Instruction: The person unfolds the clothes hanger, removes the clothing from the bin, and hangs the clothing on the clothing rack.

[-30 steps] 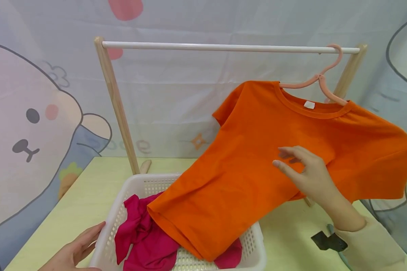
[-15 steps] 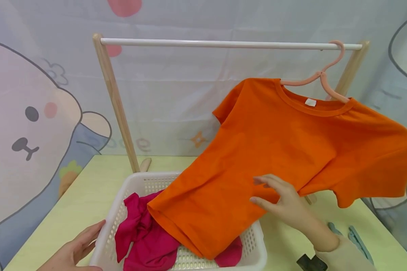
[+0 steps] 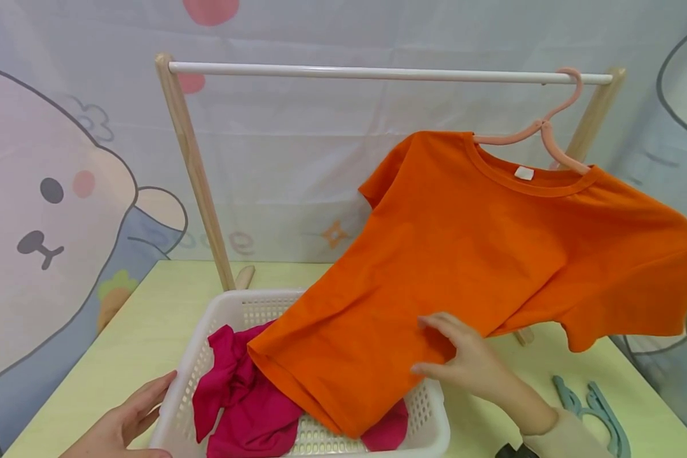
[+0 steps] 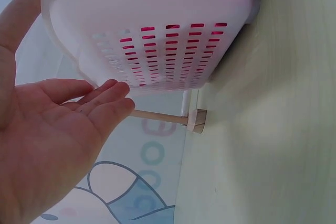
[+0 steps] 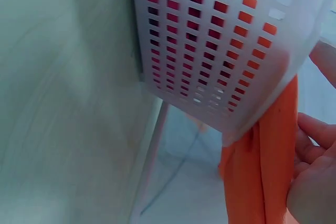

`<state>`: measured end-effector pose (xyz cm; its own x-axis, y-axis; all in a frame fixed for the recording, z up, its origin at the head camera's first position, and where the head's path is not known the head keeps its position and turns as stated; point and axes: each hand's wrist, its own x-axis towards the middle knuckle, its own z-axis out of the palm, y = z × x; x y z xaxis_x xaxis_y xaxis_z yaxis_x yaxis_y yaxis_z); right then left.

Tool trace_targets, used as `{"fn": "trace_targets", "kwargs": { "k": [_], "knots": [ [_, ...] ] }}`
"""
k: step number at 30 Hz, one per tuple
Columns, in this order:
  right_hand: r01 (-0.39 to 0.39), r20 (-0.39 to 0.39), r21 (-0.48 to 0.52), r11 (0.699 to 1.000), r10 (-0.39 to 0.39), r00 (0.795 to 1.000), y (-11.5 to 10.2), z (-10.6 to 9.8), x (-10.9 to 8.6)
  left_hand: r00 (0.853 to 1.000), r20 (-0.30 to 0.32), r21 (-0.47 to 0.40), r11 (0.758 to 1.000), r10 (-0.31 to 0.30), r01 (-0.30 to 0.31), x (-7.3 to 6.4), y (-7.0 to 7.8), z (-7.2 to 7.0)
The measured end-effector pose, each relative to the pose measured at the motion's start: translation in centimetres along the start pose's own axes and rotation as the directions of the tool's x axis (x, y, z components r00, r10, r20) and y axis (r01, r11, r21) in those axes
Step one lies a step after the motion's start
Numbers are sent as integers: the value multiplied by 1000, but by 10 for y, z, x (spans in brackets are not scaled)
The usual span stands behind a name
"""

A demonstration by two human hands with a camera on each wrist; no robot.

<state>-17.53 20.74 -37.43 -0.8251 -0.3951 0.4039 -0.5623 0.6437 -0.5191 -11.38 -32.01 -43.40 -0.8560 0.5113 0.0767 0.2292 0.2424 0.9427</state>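
An orange T-shirt (image 3: 435, 242) hangs from a pink hanger (image 3: 509, 138), its lower hem draped into a white perforated basket (image 3: 190, 362). Crumpled magenta cloth (image 3: 257, 413) lies in the basket under that hem. At the basket's left rim rests my left hand (image 3: 123, 420), its fingertips touching the outside; the left wrist view shows the fingers (image 4: 105, 103) relaxed and extended, the thumb up along the rim. Beside the basket's right rim and in front of the shirt is my right hand (image 3: 475, 366), thumb and fingers spread apart and holding nothing.
The pink hanger hooks over the right end of a white rod (image 3: 366, 73) on a wooden-legged rack (image 3: 197, 172). A grey-green folding hanger (image 3: 612, 420) lies on the pale table (image 3: 131, 331) at the right. A cartoon-printed cloth (image 3: 298, 172) hangs behind.
My right hand has come down and to the left, from in front of the shirt's middle to the basket's right rim. The grey-green hanger is now more visible. My left hand stays put.
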Motion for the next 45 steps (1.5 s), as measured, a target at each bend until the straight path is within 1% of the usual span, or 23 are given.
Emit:
{"fn": "trace_targets", "kwargs": {
  "k": [5, 10, 12, 14, 15, 18, 22, 27, 33, 36, 40, 41, 45],
  "knots": [
    [-39, 20, -10, 999, 39, 999, 1, 4, -1, 1000, 8, -16, 1000, -20, 20, 0, -1, 0],
    [-69, 32, -13, 998, 69, 997, 1, 8, -2, 999, -7, -5, 999, -38, 38, 0, -2, 0],
    [-71, 20, -18, 997, 72, 997, 1, 9, -2, 999, -26, 19, 1000, -23, 24, 0, -2, 1],
    [-69, 2, -23, 997, 69, 998, 0, 10, -2, 1000, -29, 30, 1000, -1, 2, 0, -3, 1],
    [-61, -9, -28, 998, 61, 998, 0, 10, -2, 999, -31, 36, 999, 12, -11, 0, -3, 2],
    [-48, -42, -38, 998, 46, 998, 0, 13, -1, 999, -29, 35, 999, 22, -21, 0, -3, 2],
    [-13, -94, -52, 999, 8, 996, 1, 16, 0, 1000, -30, 23, 1000, 0, 1, -1, -2, 2],
    [43, -157, -44, 998, -50, 986, 3, 19, 2, 999, -34, 33, 999, 3, -2, 0, -1, 3],
    [100, -213, -21, 995, -102, 972, 7, 20, 4, 999, -41, 29, 999, -29, 30, -1, 0, 2],
    [125, -235, -17, 992, -126, 964, 10, 20, 6, 999, -40, 29, 999, -12, 14, -1, 0, 3],
    [139, -260, -17, 990, -139, 956, 13, 19, 9, 1000, -27, 7, 1000, 7, -7, 0, 0, 3],
    [136, -264, -16, 991, -135, 955, 14, 18, 10, 1000, -24, -1, 1000, 3, -3, -1, 0, 3],
    [92, -271, -13, 996, -93, 958, 16, 12, 13, 1000, -12, -19, 1000, -12, 12, -1, 0, 2]
  ]
}}
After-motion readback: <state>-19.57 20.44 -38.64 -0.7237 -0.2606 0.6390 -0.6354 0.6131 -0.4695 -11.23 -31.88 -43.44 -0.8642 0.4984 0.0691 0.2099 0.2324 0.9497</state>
